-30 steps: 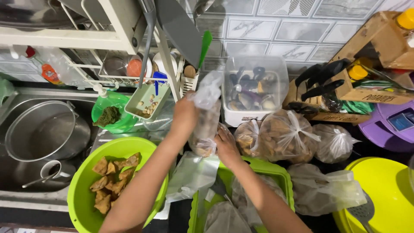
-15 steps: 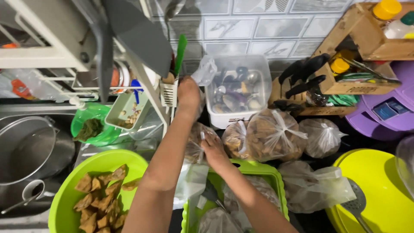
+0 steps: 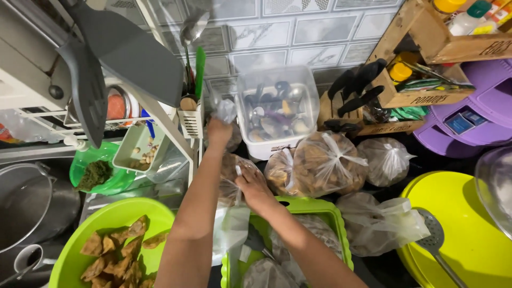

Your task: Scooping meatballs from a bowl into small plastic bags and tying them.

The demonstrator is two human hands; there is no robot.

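Left hand (image 3: 220, 129) is up high, fingers pinched shut on the twisted neck of the clear plastic bag (image 3: 230, 178), which hangs straight down beneath them. Right hand (image 3: 255, 188) sits lower, fingers wrapped around the bag's belly, just above the green crate (image 3: 337, 224).

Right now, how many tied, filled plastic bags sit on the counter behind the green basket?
3: a small tied bag beside the right hand, a large one in the middle, and a paler one at the right. Others may be hidden behind the arms.
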